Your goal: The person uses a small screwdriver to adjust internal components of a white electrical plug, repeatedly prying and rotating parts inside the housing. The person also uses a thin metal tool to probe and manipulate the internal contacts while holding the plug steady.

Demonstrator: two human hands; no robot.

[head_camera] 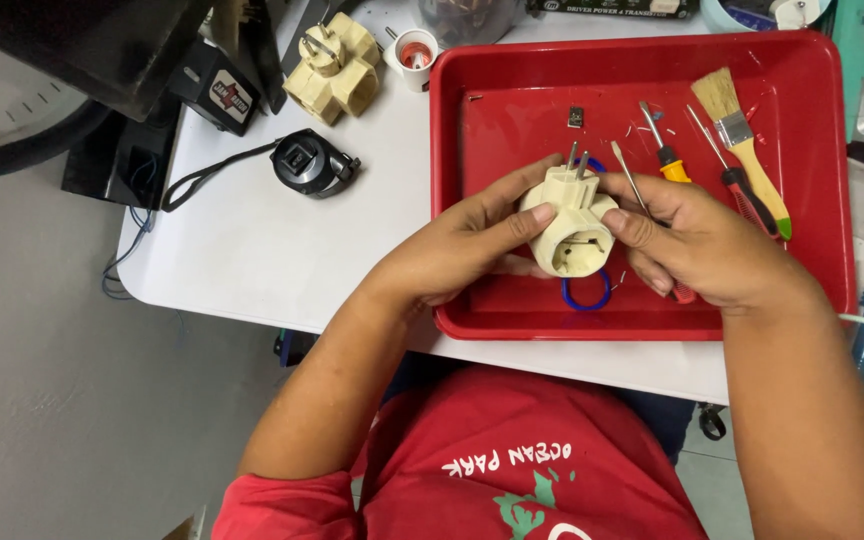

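Observation:
A cream multi-socket plug adapter (572,222) with two metal pins is held over the red tray (512,90). My left hand (472,245) grips its left side, thumb on the front. My right hand (697,245) grips its right side and also holds a thin screwdriver (630,178) with a red handle end showing under the palm. A blue ring (586,296) lies on the tray beneath the adapter.
In the tray lie a yellow-handled screwdriver (664,150), a red-handled screwdriver (742,190), a paintbrush (747,140) and a small dark part (575,117). A second cream adapter (334,68), a small white cup (415,52) and a black device with strap (307,163) sit on the white table.

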